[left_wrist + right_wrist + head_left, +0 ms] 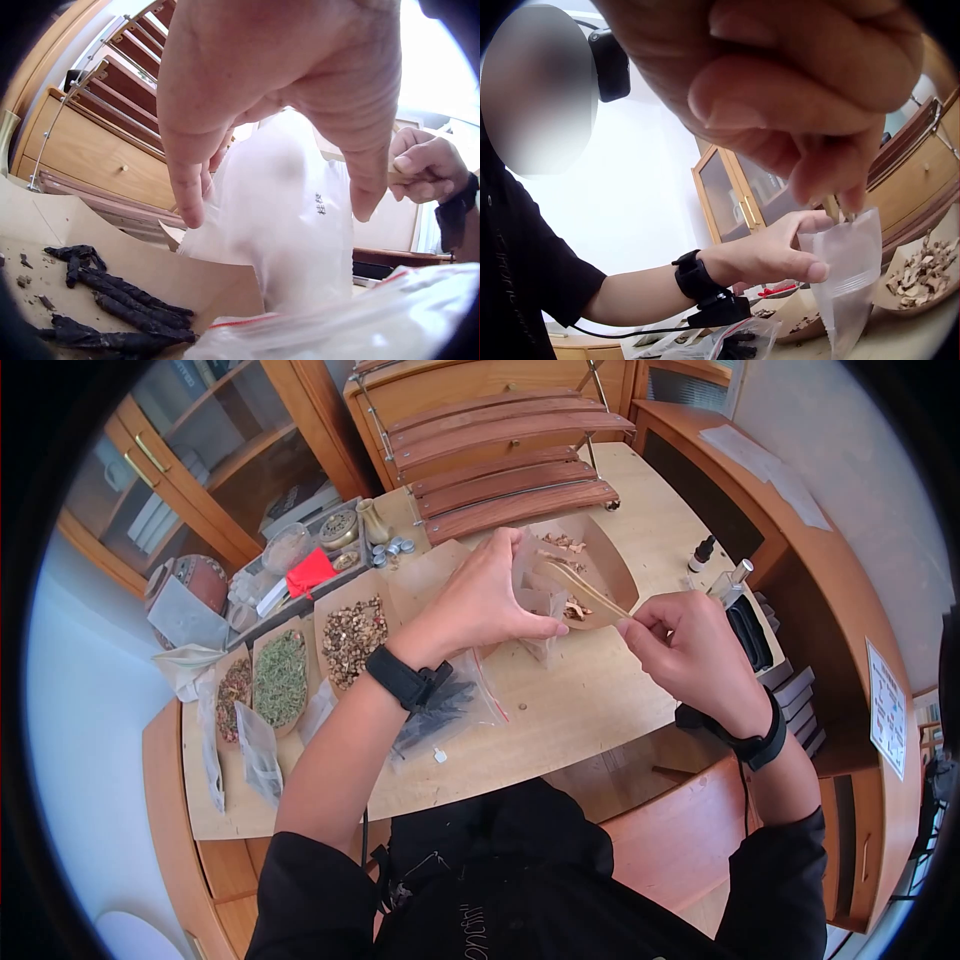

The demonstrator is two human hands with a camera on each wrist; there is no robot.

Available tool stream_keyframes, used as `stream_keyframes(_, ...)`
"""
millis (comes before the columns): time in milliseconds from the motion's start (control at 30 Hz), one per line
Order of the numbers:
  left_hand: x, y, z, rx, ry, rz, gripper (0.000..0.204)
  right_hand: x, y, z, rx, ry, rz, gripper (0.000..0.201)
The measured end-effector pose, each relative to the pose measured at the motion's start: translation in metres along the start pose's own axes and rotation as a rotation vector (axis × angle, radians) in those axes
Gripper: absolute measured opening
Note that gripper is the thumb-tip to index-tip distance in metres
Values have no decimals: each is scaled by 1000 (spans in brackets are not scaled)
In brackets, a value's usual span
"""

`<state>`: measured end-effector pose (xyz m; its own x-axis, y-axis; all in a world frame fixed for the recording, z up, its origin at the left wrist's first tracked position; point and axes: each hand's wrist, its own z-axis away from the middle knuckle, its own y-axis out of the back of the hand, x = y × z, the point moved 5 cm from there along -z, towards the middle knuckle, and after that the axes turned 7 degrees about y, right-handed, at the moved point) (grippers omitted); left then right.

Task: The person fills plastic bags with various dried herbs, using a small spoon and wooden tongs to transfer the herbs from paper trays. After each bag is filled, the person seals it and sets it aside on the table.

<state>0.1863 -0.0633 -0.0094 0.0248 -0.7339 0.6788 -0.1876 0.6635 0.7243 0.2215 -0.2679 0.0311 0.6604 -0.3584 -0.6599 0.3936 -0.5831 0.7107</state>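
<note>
My left hand (480,595) holds a translucent white pouch (277,217) upright between thumb and fingers; small dark writing shows on its side in the left wrist view. My right hand (685,650) pinches the end of a pale wooden tool (590,592), which reaches across to the pouch's mouth. In the right wrist view the tool's far end is at the pouch opening (847,225). Behind the pouch sits a paper tray (622,565) with light brown dried slices (922,277). What lies inside the pouch is unclear.
Trays with brown pieces (352,635) and green dried herb (280,678) stand at the left. A zip bag of black strips (440,715) lies near the left forearm. A slatted wooden rack (510,490) stands behind; a dropper bottle (702,553) and black case (748,632) are at the right.
</note>
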Motion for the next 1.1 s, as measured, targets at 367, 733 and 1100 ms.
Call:
stream_keyframes(367,-3,-1,0,-15,-26,51,105,4,16,1,-1,-37,-40,27)
stream_keyframes(733,3,-2,-2,7,2,19,103,51,9,-7,-167,-380,21,35)
stream_keyframes(1100,4,-6,0,85,-9,42,99,58,12,-16,-149,-179,233,32)
